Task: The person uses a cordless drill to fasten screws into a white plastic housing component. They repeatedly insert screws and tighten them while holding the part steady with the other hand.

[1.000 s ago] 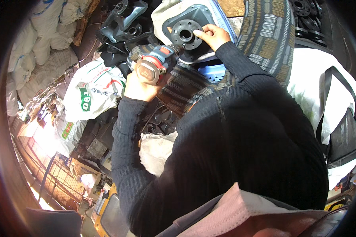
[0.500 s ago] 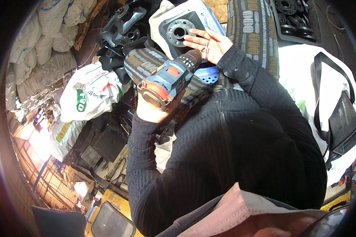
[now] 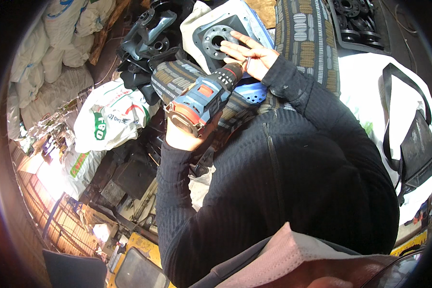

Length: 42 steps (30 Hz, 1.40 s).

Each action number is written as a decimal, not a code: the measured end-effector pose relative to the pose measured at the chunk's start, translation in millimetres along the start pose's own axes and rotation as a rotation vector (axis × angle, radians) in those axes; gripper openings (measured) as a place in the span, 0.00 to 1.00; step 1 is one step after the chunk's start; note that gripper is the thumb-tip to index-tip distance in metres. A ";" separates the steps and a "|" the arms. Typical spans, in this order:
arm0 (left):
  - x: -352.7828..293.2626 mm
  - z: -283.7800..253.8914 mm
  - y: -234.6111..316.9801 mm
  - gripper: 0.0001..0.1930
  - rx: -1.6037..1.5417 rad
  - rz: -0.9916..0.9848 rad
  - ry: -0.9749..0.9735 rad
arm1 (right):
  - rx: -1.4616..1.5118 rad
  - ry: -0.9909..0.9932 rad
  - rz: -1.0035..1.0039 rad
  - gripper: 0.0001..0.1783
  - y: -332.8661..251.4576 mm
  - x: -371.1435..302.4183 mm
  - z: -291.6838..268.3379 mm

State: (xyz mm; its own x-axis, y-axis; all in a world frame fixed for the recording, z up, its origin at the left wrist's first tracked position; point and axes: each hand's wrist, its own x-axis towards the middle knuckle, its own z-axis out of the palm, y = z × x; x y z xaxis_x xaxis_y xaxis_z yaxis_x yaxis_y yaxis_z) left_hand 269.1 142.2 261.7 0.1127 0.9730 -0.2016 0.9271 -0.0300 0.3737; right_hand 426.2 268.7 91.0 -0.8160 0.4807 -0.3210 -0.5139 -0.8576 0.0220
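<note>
Seen from the head, the power drill point(image 3: 199, 98) lies below and to the left of the flanged metal part point(image 3: 208, 44). Its long axis runs diagonally: the broad rear end sits low, farthest from that part, and the chuck end points up and to the right, stopping just below the part's round hub. The left hand point(image 3: 179, 138), farther below and left of the part, has its fingers wrapped around the drill's handle. The right hand point(image 3: 257, 62), at the part's lower right, has two fingers stretched straight toward the hub, their tips overlapping its rim; whether they touch it I cannot tell. A thin, pale metal piece point(image 3: 247, 64) shows against this hand by the chuck; whether the fingers grip it is unclear. Patterned cloth point(image 3: 306, 45) lies to the part's right, dark metal pieces point(image 3: 151, 38) to its left.
</note>
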 end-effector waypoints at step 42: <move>72.7 -24.3 -51.4 0.21 -0.252 -0.360 -0.305 | -0.893 0.682 -0.099 0.18 8.7 45.7 -39.3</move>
State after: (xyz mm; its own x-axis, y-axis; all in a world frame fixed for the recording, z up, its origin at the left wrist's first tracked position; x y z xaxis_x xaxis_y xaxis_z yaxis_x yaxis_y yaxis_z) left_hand 221.0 220.1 249.9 -0.0631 0.7996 -0.5972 0.8159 0.3859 0.4305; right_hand 394.9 276.0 39.3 -0.3269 0.5880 -0.7399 0.0287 -0.7763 -0.6297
